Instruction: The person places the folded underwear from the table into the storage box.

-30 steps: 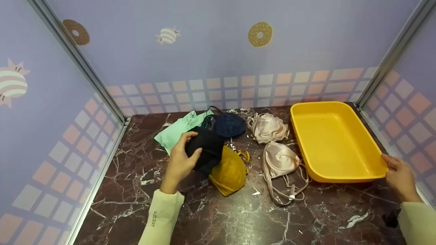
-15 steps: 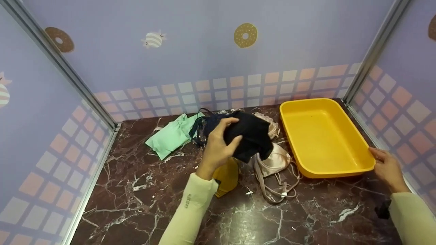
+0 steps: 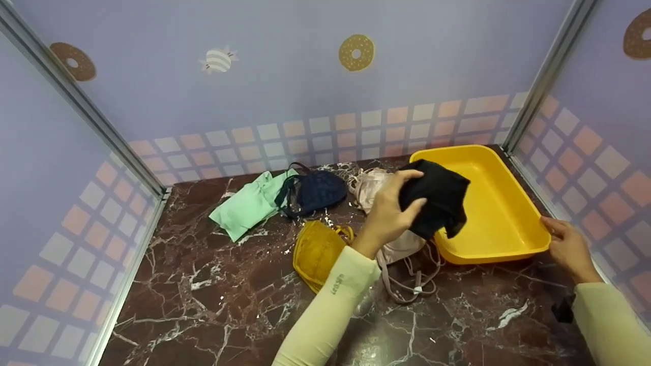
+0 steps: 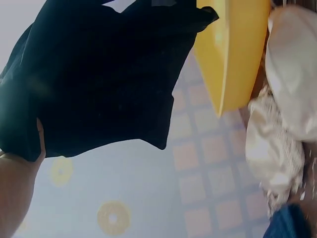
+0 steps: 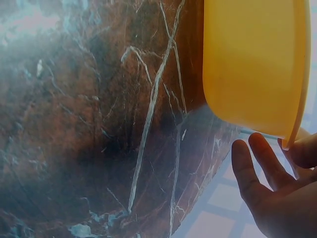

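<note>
My left hand [image 3: 387, 216] pinches a folded black cloth garment [image 3: 436, 195] between thumb and fingers, raised over the left side of a yellow plastic tray [image 3: 501, 218]. In the left wrist view the black garment [image 4: 104, 79] hangs wide, hiding most of the fingers; its exact kind cannot be told. My right hand [image 3: 572, 249] grips the tray's near right corner, and the right wrist view has its thumb on the rim of the tray [image 5: 252, 64]. Below my left forearm lies a mustard lace bra [image 3: 316, 251], partly covered by the sleeve.
Two champagne satin bras, one behind [image 3: 370, 185] and one nearer with tangled straps [image 3: 404, 249], lie left of the tray. Farther left are a navy bra [image 3: 321, 190] and a mint-green folded item [image 3: 252, 206]. Patterned walls [image 3: 285, 76] close off the marble table's back and sides.
My left hand has carried the black garment rightward, from above the mustard bra to the tray's left edge. The right hand keeps its hold on the tray. The head view has shifted slightly.
</note>
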Motion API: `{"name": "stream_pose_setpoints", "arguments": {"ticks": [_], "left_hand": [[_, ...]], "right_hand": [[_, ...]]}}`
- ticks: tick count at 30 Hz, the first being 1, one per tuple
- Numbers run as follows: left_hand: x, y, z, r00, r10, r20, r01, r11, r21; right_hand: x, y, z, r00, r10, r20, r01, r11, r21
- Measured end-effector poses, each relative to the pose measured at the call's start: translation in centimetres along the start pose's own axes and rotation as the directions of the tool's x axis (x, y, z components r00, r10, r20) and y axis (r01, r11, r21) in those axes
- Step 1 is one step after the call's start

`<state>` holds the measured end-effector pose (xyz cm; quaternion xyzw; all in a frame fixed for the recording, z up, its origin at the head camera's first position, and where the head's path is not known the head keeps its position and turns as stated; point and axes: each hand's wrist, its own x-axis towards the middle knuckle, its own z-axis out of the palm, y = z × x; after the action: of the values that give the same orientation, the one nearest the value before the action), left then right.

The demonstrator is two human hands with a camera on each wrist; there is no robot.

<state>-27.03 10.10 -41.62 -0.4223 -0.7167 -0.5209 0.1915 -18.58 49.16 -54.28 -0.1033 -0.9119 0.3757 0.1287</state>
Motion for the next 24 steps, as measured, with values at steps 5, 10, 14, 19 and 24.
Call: {"name": "stream_pose_setpoints", "arguments": {"ticks": [5,10,14,19,24], "left_hand": [[-0.1,-0.7,3.4,0.999,-0.009,0.043,0.009,1.0,0.001],[-0.8,-2.1,6.6,0.998,-0.029,0.054,0.026,0.999,0.047],[-1.6,-3.5,8.9,0.996,-0.087,0.035,0.082,0.99,0.117],[-2.6,-4.8,11.0,0.964,-0.263,0.044,0.249,0.949,0.195],[-3.2,-5.5,11.9,0.894,-0.438,0.097,0.403,0.879,0.255]], "right_hand": [[0.0,0.0,0.0,1.0,0.001,-0.011,0.0,1.0,0.004],[0.0,-0.1,0.2,1.0,-0.001,-0.019,0.002,1.0,0.022],[-0.1,-0.1,0.2,1.0,0.002,-0.023,-0.002,1.0,0.025],[-0.2,-0.1,0.2,1.0,0.0,-0.028,0.0,1.0,0.003],[-0.2,-0.4,0.0,1.0,0.016,-0.016,-0.016,1.0,0.001]]}}
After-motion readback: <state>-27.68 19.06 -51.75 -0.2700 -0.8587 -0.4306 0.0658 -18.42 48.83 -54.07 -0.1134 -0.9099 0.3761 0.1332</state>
